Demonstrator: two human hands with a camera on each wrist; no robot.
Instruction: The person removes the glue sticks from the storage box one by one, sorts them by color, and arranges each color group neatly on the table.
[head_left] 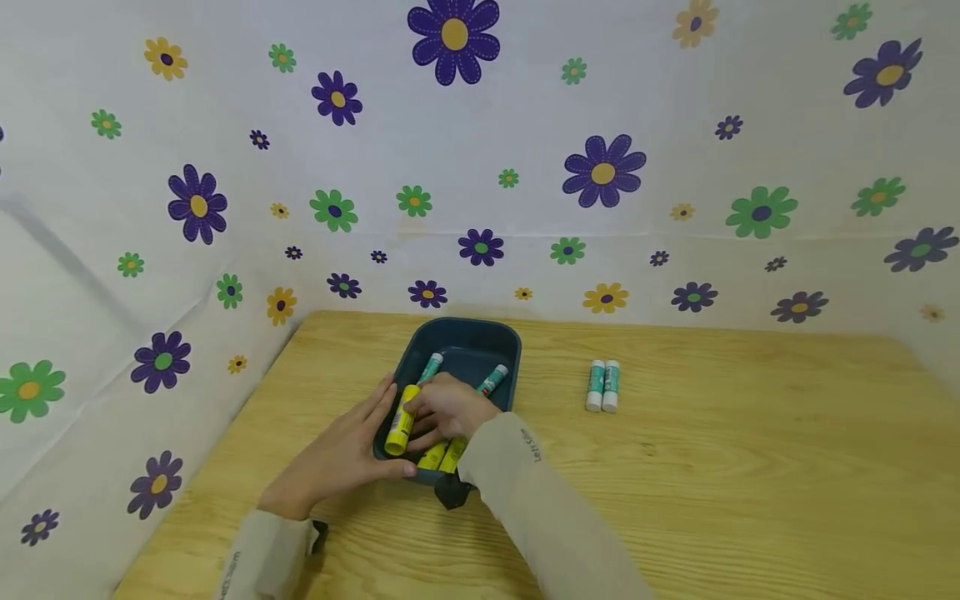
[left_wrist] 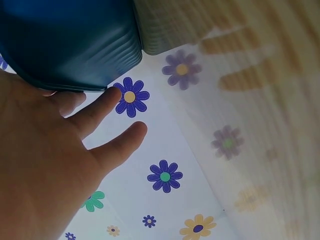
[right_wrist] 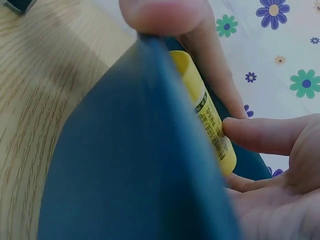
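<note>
A dark blue plastic bin (head_left: 480,327) sits on the table with glue sticks inside. My right hand (head_left: 453,404) reaches into it and pinches a yellow glue stick (head_left: 401,429), tilted along the bin's left side. In the right wrist view, thumb and fingers touch this yellow tube (right_wrist: 215,125), partly hidden by the bin wall (right_wrist: 135,140). Two more yellow glue sticks (head_left: 432,457) lie below the right hand. Two green-and-white glue sticks (head_left: 494,379) lie farther back, partly covered by that hand. My left hand (head_left: 341,458) rests on the bin's near-left corner, fingers extended along the outside, thumb at the front rim.
Two green-and-white glue sticks (head_left: 603,386) lie side by side on the wooden table (head_left: 720,467), right of the bin. A flower-patterned white sheet (head_left: 525,108) rises behind and to the left of the table.
</note>
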